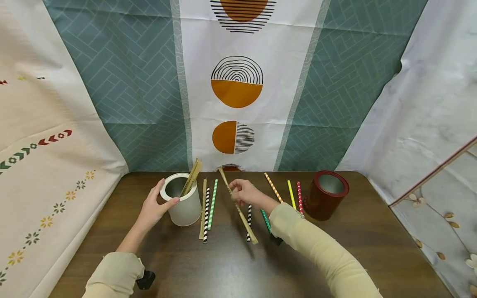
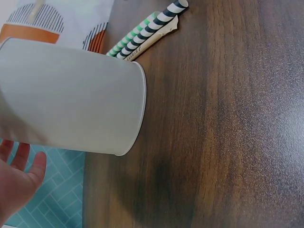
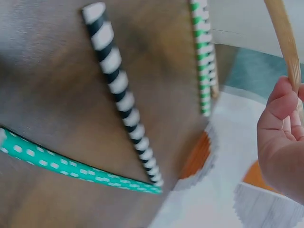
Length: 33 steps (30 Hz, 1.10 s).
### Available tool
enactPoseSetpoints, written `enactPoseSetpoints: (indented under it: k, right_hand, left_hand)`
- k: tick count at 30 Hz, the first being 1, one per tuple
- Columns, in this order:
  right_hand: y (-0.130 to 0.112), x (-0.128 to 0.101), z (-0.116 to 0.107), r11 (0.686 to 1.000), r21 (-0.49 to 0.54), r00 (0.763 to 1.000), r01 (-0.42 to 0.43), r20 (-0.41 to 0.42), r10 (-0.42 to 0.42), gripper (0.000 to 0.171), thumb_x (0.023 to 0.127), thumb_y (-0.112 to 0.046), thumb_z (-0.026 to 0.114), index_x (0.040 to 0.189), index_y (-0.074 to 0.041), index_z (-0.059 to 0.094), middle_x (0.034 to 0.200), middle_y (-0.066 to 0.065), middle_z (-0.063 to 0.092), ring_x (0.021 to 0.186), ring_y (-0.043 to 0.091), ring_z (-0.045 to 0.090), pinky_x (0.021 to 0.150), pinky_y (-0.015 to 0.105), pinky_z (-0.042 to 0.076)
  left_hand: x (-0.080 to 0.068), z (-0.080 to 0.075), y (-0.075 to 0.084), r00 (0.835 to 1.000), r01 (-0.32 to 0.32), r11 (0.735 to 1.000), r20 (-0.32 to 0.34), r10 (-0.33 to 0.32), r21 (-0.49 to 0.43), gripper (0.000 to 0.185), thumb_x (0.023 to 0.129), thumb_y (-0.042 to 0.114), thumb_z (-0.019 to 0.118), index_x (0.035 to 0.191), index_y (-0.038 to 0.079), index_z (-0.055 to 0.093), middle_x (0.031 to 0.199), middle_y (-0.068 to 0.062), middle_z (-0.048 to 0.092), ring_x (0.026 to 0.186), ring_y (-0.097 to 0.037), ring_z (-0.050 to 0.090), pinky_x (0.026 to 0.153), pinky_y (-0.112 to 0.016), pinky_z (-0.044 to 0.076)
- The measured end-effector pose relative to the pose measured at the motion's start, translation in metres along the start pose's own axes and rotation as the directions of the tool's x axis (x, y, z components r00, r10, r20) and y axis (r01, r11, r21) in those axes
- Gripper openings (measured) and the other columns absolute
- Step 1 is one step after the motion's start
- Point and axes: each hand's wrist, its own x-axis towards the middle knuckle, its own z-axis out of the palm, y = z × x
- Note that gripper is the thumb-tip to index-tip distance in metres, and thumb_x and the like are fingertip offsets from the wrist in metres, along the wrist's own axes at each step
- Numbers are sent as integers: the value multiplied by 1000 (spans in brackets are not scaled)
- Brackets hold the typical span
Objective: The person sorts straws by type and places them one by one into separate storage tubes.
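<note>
My left hand (image 1: 154, 207) holds the white canister (image 1: 185, 212) at its upper left side, thumb across the front near the rim. Two or so tan paper-wrapped straws (image 1: 194, 169) stick up from the canister's mouth. In the left wrist view, the fingertips (image 2: 37, 168) show beside the canister wall. My right hand (image 1: 244, 192) pinches another tan paper-wrapped straw (image 1: 244, 219), held slanting above the table. Beneath it lie a black-and-white striped straw (image 1: 249, 227) and a green dotted straw (image 3: 76, 166). The right wrist view shows thumb and fingers around the wrapped straw (image 3: 283, 38).
Right of the canister lie a wrapped straw (image 1: 203, 219), a black striped straw (image 1: 206, 223) and a green striped straw (image 1: 213, 207). Orange striped (image 1: 273, 187), yellow (image 1: 291, 194) and red dotted (image 1: 299, 196) straws lie left of a dark red canister (image 1: 318, 203). Curtains back the table (image 1: 208, 273).
</note>
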Motion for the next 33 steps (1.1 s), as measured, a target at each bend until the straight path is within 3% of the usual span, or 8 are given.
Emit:
enactPoseSetpoints:
  k: [12, 20, 29, 33]
  right_hand:
    - [-52, -7, -17, 990, 121, 997, 76, -13, -75, 26, 80, 3, 49, 105, -1, 40, 70, 2, 49, 52, 12, 46, 47, 25, 38]
    - [-85, -12, -19, 947, 279, 986, 159, -88, -140, 26, 79, 7, 50, 100, -5, 38, 71, 3, 47, 53, 16, 47, 46, 22, 40]
    - [-108, -7, -15, 890, 327, 932, 317, -278, -230, 26, 79, 6, 53, 98, -7, 41, 70, 2, 51, 54, 14, 54, 47, 22, 44]
    - [-116, -4, -9, 845, 373, 897, 385, -367, -246, 25, 79, 7, 53, 94, -10, 41, 70, 0, 53, 54, 11, 57, 48, 23, 45]
  left_hand:
    - [0, 0, 0, 1000, 10, 1000, 7, -10, 1, 85, 78, 33, 66, 143, 12, 15, 143, -19, 20, 131, -37, 18, 99, -60, 18]
    - [0, 0, 0, 1000, 7, 1000, 5, -7, -6, 85, 77, 32, 66, 142, 12, 15, 143, -20, 20, 131, -37, 18, 99, -60, 17]
    - [0, 0, -1, 1000, 5, 1000, 3, -5, -6, 86, 77, 32, 67, 142, 12, 15, 143, -20, 20, 131, -38, 17, 99, -60, 17]
    - [0, 0, -1, 1000, 2, 1000, 1, -2, -7, 86, 77, 32, 66, 143, 12, 15, 143, -20, 20, 131, -38, 18, 99, -60, 17]
